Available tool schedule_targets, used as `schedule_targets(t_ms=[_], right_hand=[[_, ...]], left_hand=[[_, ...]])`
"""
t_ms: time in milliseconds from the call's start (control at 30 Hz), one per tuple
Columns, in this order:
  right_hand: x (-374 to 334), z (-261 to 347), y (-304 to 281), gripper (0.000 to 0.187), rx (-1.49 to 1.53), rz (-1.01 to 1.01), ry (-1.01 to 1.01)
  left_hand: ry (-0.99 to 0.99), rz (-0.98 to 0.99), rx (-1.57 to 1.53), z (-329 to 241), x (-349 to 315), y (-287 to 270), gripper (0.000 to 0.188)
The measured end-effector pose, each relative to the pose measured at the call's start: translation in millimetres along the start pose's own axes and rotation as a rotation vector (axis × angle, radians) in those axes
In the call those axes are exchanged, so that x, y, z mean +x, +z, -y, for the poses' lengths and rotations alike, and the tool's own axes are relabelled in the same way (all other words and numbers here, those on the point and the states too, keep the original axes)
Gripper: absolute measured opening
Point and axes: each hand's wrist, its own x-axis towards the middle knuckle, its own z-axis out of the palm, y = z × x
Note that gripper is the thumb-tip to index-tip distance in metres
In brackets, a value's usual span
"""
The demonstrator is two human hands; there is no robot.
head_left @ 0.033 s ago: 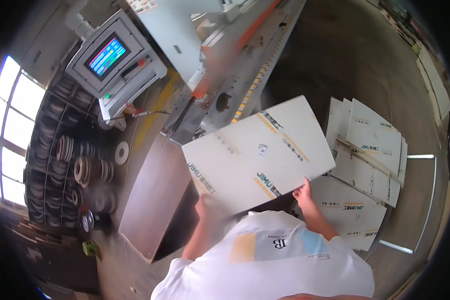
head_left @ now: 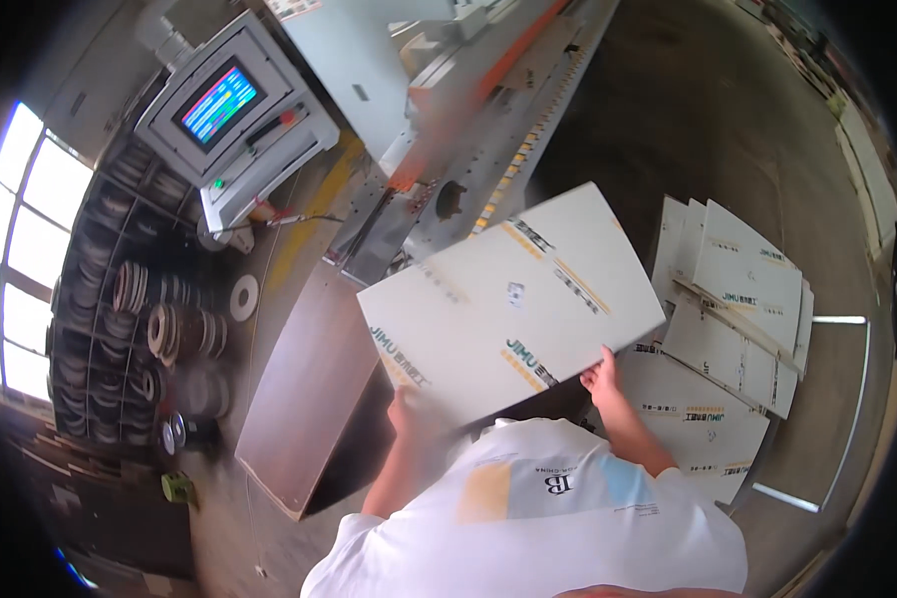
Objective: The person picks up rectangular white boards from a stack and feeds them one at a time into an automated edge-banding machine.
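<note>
A large pale rectangular panel [head_left: 468, 314] with printed green, orange and black marks is held up in front of my body. My left hand [head_left: 402, 411] grips its near left edge. Farther along the near edge, my right hand [head_left: 600, 377] closes on the panel with its thumb on top; the fingers beneath are partly hidden. The panel's far edge overlaps the view of a long grey machine [head_left: 448, 234] with an orange strip and a row of yellow pads. Under its left end shows a brown tabletop [head_left: 304, 389].
To the right lie several stacked pale panels [head_left: 743, 339] beside a white metal frame [head_left: 835, 320]. A control console [head_left: 279, 154] with a lit screen stands at the far left. Shelves [head_left: 110, 299] hold many edging rolls [head_left: 164, 332], and a small green object [head_left: 177, 487] lies near them.
The panel has shifted slightly left and away from me, turning a little counter-clockwise. My right hand has moved slightly with it; both hands keep their grip.
</note>
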Motion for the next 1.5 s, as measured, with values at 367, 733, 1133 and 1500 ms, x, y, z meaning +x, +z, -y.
schedule_targets(t_ms=[367,733,1133,1500], right_hand=[[4.8,50.7,155.6,0.063,-0.175,0.58,-0.162],[-36.4,19.9,196.2,0.076,-0.538,0.842,-0.268],[-34.1,16.1,199.4,0.083,-0.522,0.871,-0.263],[-32.9,-2.9,189.4,0.083,-0.387,0.914,-0.353]], left_hand=[[-0.186,-0.074,-0.322,10.9,53.8,-41.6,0.045],[-0.186,-0.063,-0.409,2.1,35.0,-13.2,0.048],[0.044,0.03,0.218,32.4,52.9,-57.5,0.052],[0.338,0.118,0.906,-8.0,-58.8,-10.9,0.1]])
